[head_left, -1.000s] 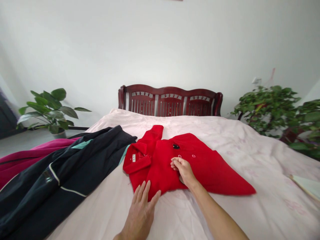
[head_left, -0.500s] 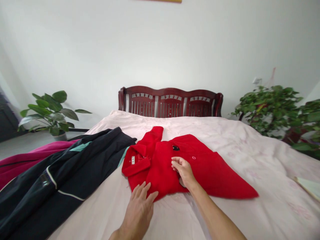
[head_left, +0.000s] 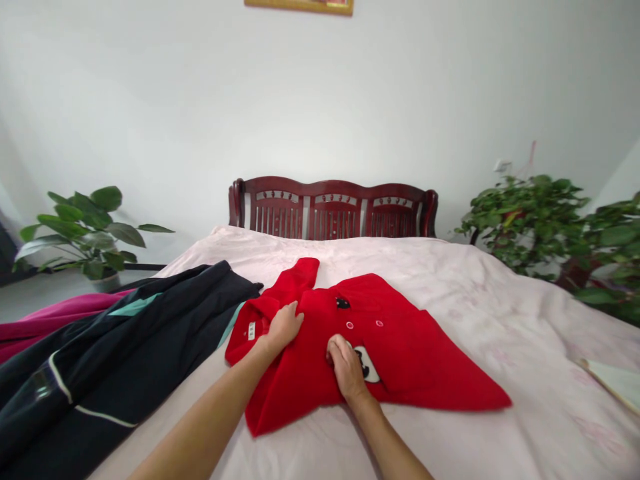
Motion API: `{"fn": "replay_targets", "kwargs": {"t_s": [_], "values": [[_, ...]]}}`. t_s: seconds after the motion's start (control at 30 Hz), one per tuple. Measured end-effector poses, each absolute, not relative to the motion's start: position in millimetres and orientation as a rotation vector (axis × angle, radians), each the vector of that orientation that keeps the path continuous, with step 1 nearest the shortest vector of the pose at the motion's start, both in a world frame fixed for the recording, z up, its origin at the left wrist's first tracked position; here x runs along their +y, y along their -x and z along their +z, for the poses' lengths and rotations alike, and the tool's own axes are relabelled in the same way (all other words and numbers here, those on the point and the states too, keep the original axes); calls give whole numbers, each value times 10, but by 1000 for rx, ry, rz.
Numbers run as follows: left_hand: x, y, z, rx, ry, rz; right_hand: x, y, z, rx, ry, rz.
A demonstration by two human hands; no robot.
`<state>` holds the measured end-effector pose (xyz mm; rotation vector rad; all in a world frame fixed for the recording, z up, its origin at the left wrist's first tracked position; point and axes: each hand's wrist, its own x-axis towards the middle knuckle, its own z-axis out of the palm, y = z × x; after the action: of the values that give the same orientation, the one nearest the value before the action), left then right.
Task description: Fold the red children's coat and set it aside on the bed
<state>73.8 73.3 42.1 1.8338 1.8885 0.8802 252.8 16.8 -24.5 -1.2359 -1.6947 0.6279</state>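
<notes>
A red collared shirt (head_left: 415, 353) lies on the bed, its collar toward the left and one sleeve stretched away from me. Round white-ringed buttons and a black-and-white patch (head_left: 369, 363) show on its front. My left hand (head_left: 286, 325) is closed on the fabric just below the collar. Lower on the chest, beside the patch, my right hand (head_left: 343, 363) has its fingers curled into the cloth. The fingertips of both hands are partly hidden. A corner of red fabric is spread toward me under my left forearm.
Dark trousers (head_left: 165, 333) with white piping and a magenta garment (head_left: 60, 313) lie on the left. Pale bedding (head_left: 450, 287) reaches to a dark wooden headboard (head_left: 335, 207). Potted plants (head_left: 90, 230) stand on both sides. A pale flat item (head_left: 613, 383) lies at the right edge.
My left hand has moved from the shirt's near edge up and across to below the collar. The near part now spreads toward me. My right hand has shifted slightly left and down, uncovering the patch.
</notes>
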Motion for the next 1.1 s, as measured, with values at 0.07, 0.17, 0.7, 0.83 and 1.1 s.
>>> {"fn": "replay_targets", "kwargs": {"t_s": [0.07, 0.17, 0.7, 0.83, 1.1], "values": [[904, -768, 364, 1897, -1704, 899, 170, -2517, -256, -1717, 1242, 595], [1070, -801, 320, 1848, -1525, 957, 170, -2504, -253, -1738, 1248, 585], [236, -1256, -103, 1217, -1702, 1408, 159, -2565, -121, -1296, 947, 450], [151, -1263, -158, 1263, -1790, 1375, 122, -2595, 63, -1376, 837, 192], [16, -1286, -39, 1368, -1850, 1172, 121, -2607, 135, -1485, 776, 87]]}}
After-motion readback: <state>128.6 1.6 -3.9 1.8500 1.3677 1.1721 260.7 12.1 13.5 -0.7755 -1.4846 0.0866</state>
